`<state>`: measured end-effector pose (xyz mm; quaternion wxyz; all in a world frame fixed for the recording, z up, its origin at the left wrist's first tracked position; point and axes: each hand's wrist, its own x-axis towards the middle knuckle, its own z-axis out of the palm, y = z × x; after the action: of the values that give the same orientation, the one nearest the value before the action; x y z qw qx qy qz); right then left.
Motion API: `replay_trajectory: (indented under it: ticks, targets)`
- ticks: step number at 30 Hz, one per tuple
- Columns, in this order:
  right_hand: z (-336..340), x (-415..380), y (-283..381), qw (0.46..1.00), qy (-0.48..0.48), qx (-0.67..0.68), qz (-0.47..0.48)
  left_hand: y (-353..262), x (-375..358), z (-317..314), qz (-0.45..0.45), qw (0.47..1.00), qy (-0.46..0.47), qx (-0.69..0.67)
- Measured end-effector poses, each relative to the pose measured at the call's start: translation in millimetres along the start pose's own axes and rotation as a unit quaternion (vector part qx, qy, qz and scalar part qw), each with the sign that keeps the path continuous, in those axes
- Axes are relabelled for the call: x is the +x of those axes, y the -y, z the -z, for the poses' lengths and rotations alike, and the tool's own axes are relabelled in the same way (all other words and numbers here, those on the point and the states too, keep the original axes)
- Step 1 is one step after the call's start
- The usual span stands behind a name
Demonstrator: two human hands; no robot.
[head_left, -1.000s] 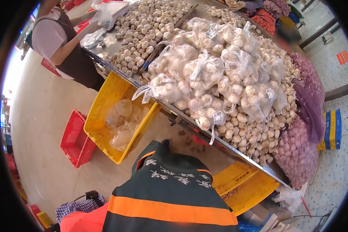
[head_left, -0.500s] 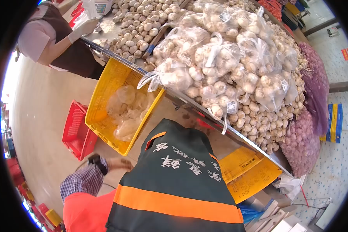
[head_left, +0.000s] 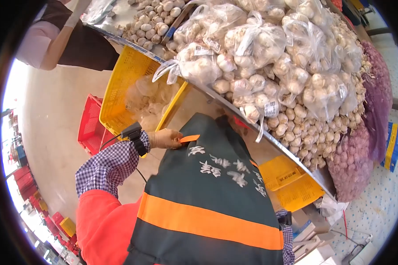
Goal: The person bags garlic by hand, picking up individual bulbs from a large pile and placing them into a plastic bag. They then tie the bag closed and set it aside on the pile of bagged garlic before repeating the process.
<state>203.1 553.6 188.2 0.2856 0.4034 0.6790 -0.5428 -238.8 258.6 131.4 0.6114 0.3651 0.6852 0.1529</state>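
My left hand (head_left: 166, 138) is at the left side of the dark green apron (head_left: 194, 176), with its fingers bent against the orange trim (head_left: 189, 138) there. The fingertips are partly hidden, and the fingers look closed on the apron's edge. A checked sleeve and a black strap with a small device (head_left: 136, 136) are on that wrist. Of my right arm only a checked sleeve (head_left: 288, 243) shows beside the apron; the right hand is out of sight. Bagged garlic bulbs (head_left: 199, 64) lie on the stall in front of me.
A yellow crate (head_left: 112, 99) holding clear bags stands under the stall's metal edge (head_left: 225, 104), with a red basket (head_left: 89, 126) beside it. Loose garlic (head_left: 292, 132) and purple net sacks (head_left: 353, 159) fill the right. Another person's arm (head_left: 59, 48) is at upper left.
My left hand has risen and moved right, from beside the apron to its orange trim. The view has shifted, and the right sleeve has come into sight. The other person's arm is nearer the top edge.
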Motion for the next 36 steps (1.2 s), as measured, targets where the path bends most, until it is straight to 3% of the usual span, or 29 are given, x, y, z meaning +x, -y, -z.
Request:
replay_trajectory:
  ticks: [1, 2, 4, 5, 7, 8, 9, 10, 11, 13, 14, 16, 18, 20, 22, 23, 24, 25, 26, 27, 28, 29, 31, 32, 33, 34, 35, 36]
  targets:
    - [21, 8, 40, 0.999, -0.034, 0.041, 0.008, 9, -3, 0, -0.036, 0.997, -0.071, 0.023]
    - [40, 21, 49, 0.999, -0.024, 0.037, 0.011, 8, -9, 7, -0.027, 0.997, -0.076, 0.018]
    - [79, 47, 61, 0.998, -0.047, 0.018, 0.047, -2, -19, 36, 0.103, 0.967, -0.049, 0.226]
    - [92, 56, 82, 0.995, -0.030, 0.040, 0.083, -10, -23, 44, 0.112, 0.968, -0.055, 0.219]
    - [110, 64, 142, 0.979, -0.015, 0.005, 0.202, -24, -31, 50, 0.126, 0.968, 0.064, 0.206]
    - [114, 68, 168, 0.980, -0.004, 0.002, 0.200, -26, -33, 52, 0.133, 0.969, 0.066, 0.197]
    - [119, 74, 193, 0.969, 0.021, -0.040, 0.243, -28, -32, 55, 0.030, 0.996, 0.079, 0.035]
    - [123, 81, 217, 0.953, 0.045, -0.084, 0.289, -30, -28, 57, -0.078, 0.986, 0.081, -0.126]
    - [121, 88, 239, 0.950, 0.051, -0.092, 0.294, -35, -23, 60, -0.079, 0.986, 0.071, -0.131]
    - [108, 99, 278, 0.953, 0.024, -0.053, 0.299, -43, -11, 68, -0.059, 0.964, -0.229, -0.126]
    - [98, 109, 293, 0.950, 0.027, -0.060, 0.305, -37, 2, 64, -0.059, 0.961, -0.238, -0.128]
    - [72, 133, 312, 0.908, 0.044, -0.069, 0.412, -3, 47, 46, 0.017, 0.985, -0.168, 0.039]
    - [38, 161, 310, 0.882, 0.110, -0.119, 0.443, 16, 74, 14, 0.089, 0.983, -0.148, 0.054]
    - [-1, 186, 284, 0.823, 0.098, -0.235, 0.507, 85, 123, -22, 0.063, 0.992, -0.105, 0.009]
    - [-18, 198, 260, 0.856, 0.120, -0.341, 0.371, 61, 106, -6, 0.121, 0.986, -0.105, -0.052]
    - [-18, 209, 245, 0.885, 0.121, -0.267, 0.361, 69, 100, -3, 0.055, 0.984, -0.139, -0.101]
    - [-16, 222, 227, 0.909, 0.126, -0.193, 0.347, 62, 92, 1, 0.051, 0.982, -0.140, -0.112]
    - [-18, 235, 205, 0.916, 0.117, -0.161, 0.349, 49, 74, 9, 0.079, 0.970, -0.221, -0.057]
    - [-20, 240, 186, 0.942, 0.089, -0.153, 0.286, 37, 55, 16, 0.109, 0.949, -0.297, 0.001]
    - [-20, 232, 188, 0.946, 0.058, -0.226, 0.224, 30, 39, 20, 0.111, 0.950, -0.291, -0.005]
    - [-20, 224, 189, 0.942, 0.025, -0.295, 0.160, 24, 24, 21, 0.033, 0.932, -0.332, 0.142]
    - [-24, 230, 170, 0.943, 0.029, -0.293, 0.154, 19, 13, 20, -0.049, 0.885, -0.364, 0.285]
    - [-33, 255, 103, 0.940, 0.003, -0.341, -0.015, 21, 2, 9, -0.138, 0.882, -0.299, 0.337]
    - [-33, 256, 85, 0.940, 0.008, -0.341, -0.021, 24, 0, 4, -0.169, 0.875, -0.265, 0.368]
    - [-34, 256, 70, 0.944, 0.022, -0.327, -0.049, 26, 3, 1, -0.169, 0.878, -0.259, 0.365]
    - [-35, 254, 54, 0.946, 0.035, -0.312, -0.077, 30, 8, -2, -0.119, 0.906, -0.196, 0.355]
    - [-35, 253, 27, 0.947, 0.037, -0.310, -0.081, 34, 14, -4, -0.070, 0.927, -0.133, 0.345]
    - [-35, 246, 23, 0.968, 0.035, -0.244, -0.056, 37, 22, -8, -0.072, 0.927, -0.129, 0.345]
